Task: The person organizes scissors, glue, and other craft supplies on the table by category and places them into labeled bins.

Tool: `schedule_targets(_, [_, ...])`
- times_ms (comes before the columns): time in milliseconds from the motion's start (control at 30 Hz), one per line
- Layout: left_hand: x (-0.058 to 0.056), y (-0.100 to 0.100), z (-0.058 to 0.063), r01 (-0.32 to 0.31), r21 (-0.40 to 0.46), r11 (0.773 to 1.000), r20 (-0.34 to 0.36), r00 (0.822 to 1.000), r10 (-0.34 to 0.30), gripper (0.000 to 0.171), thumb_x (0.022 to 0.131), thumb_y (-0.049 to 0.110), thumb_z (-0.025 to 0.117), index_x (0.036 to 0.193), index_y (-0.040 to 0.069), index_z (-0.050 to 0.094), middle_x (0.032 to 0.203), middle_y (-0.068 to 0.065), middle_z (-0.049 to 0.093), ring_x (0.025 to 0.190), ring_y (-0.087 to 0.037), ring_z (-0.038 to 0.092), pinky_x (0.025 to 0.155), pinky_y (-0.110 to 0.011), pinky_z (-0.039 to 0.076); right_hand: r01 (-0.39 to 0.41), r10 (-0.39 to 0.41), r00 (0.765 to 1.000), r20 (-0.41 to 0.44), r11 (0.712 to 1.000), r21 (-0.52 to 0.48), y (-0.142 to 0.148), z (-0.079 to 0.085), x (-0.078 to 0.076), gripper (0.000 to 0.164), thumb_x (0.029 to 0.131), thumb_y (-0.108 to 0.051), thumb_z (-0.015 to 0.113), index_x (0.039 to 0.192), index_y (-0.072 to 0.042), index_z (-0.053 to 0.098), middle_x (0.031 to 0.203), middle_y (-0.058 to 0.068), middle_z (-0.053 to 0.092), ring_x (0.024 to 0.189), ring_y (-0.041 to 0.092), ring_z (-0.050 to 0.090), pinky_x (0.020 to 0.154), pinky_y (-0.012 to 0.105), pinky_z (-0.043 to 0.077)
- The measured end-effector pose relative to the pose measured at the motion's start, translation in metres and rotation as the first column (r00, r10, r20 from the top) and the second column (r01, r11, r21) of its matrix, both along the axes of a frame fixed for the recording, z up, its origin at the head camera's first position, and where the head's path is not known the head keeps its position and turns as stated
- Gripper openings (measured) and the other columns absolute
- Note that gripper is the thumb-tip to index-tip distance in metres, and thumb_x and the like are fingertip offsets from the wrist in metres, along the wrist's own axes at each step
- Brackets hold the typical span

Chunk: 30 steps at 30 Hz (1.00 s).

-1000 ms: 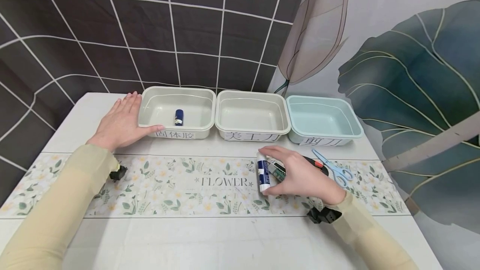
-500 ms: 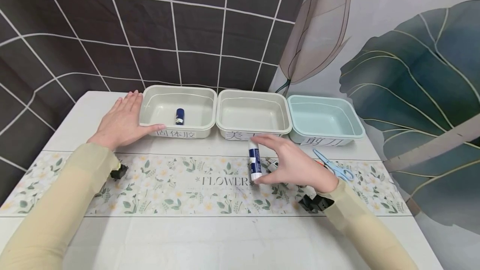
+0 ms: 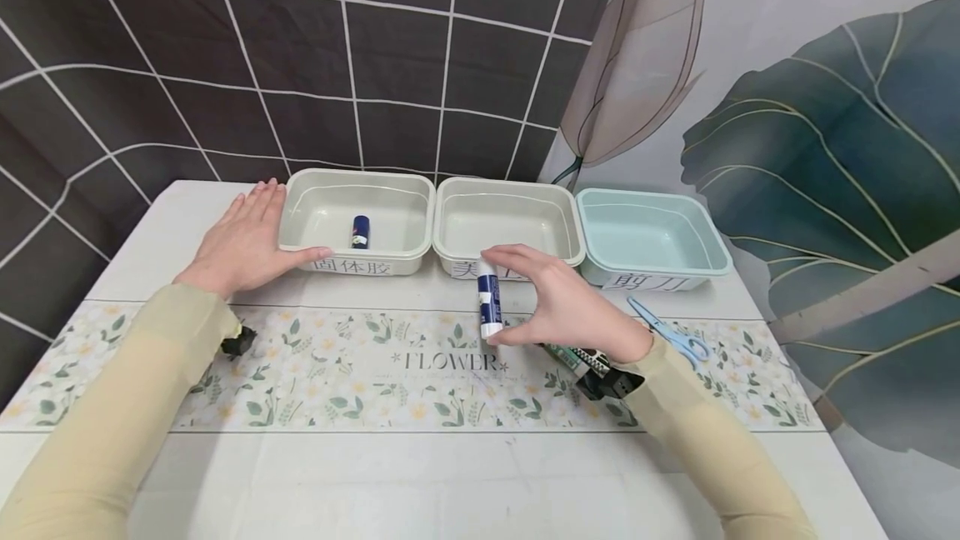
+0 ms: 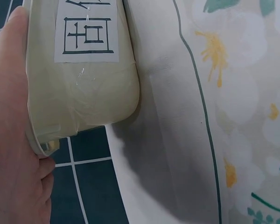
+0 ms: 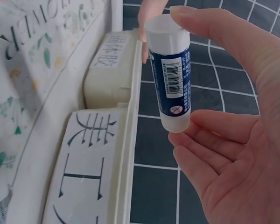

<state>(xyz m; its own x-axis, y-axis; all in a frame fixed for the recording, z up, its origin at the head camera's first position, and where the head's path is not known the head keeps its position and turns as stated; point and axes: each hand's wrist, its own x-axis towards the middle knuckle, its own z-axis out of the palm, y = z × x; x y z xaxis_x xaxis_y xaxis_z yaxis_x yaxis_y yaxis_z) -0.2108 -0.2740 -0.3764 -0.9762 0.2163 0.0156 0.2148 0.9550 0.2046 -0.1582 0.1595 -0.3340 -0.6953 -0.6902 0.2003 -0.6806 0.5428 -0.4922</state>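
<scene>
Right hand (image 3: pixel 572 305) pinches glue stick (image 3: pixel 489 302) aloft by its ends, apparently the carrying step; left hand (image 3: pixel 243 242) lies straight-fingered against 固体胶 bin (image 3: pixel 409 262), where lowered release seems called for.

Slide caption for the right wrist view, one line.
Right hand pinches a glue stick by its ends, two labelled bins in view.

The cream-fabric-sleeved left arm (image 3: pixel 112 415) and right arm (image 3: pixel 712 432) reached forward; the bare left hand (image 3: pixel 240 247) spread its thumb from straight fingers, the right hand (image 3: pixel 566 298) pinched between thumb and fingertips.
</scene>
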Motion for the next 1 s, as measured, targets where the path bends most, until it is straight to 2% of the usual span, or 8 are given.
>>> schedule_targets(167, [0.000,-0.001,0.001,0.002,-0.020,1.000,0.001,1.000,-0.002,0.126,0.087,0.080,0.052,0.157,-0.013,0.002,0.164,-0.033,0.004,0.152,-0.043,0.002,0.124,-0.050,-0.003,-0.022,0.020,0.999,-0.026,0.998,-0.060,-0.009,0.005,-0.008,0.098,0.067,-0.033,0.096,0.148,-0.002,0.051,0.150,0.007,0.051,0.138,0.021,0.046,0.115,0.041,0.038])
schedule_targets(367, [0.000,-0.001,0.001,0.010,-0.031,0.999,-0.009,1.000,-0.010,0.125,0.088,0.080,0.052,0.157,-0.013,0.004,0.164,-0.032,0.004,0.153,-0.042,0.002,0.124,-0.050,-0.002,-0.018,0.015,0.999,-0.032,0.993,-0.115,-0.020,0.009,-0.018,0.098,0.067,-0.031,0.097,0.149,-0.003,0.051,0.150,0.006,0.051,0.138,0.020,0.045,0.115,0.040,0.037])
schedule_targets(633, [-0.001,-0.001,0.004,0.035,-0.064,0.997,-0.031,0.999,-0.037,0.123,0.089,0.079,0.051,0.156,-0.014,0.007,0.163,-0.033,0.006,0.152,-0.042,0.004,0.124,-0.051,0.001,-0.001,-0.005,0.999,-0.048,0.993,-0.120,-0.033,0.013,-0.031,0.098,0.068,-0.038,0.096,0.149,-0.005,0.051,0.150,0.005,0.051,0.139,0.018,0.045,0.116,0.036,0.036])
schedule_targets(767, [-0.002,0.000,0.003,0.036,-0.070,0.997,-0.026,0.999,-0.037,0.123,0.088,0.079,0.051,0.157,-0.014,0.008,0.163,-0.033,0.008,0.152,-0.043,0.005,0.124,-0.051,0.002,0.016,-0.023,0.998,-0.055,0.992,-0.128,-0.040,0.014,-0.038,0.097,0.068,-0.036,0.095,0.150,-0.007,0.051,0.150,0.004,0.052,0.138,0.016,0.046,0.115,0.035,0.037])
schedule_targets(1000, [-0.002,-0.001,0.003,0.034,-0.070,0.997,-0.017,0.999,-0.035,0.124,0.088,0.079,0.051,0.156,-0.014,0.007,0.163,-0.033,0.006,0.152,-0.043,0.004,0.124,-0.051,0.002,0.040,-0.043,0.999,-0.016,0.983,-0.177,-0.054,0.013,-0.052,0.097,0.070,-0.043,0.093,0.151,-0.011,0.050,0.150,-0.001,0.051,0.138,0.011,0.044,0.114,0.030,0.036])
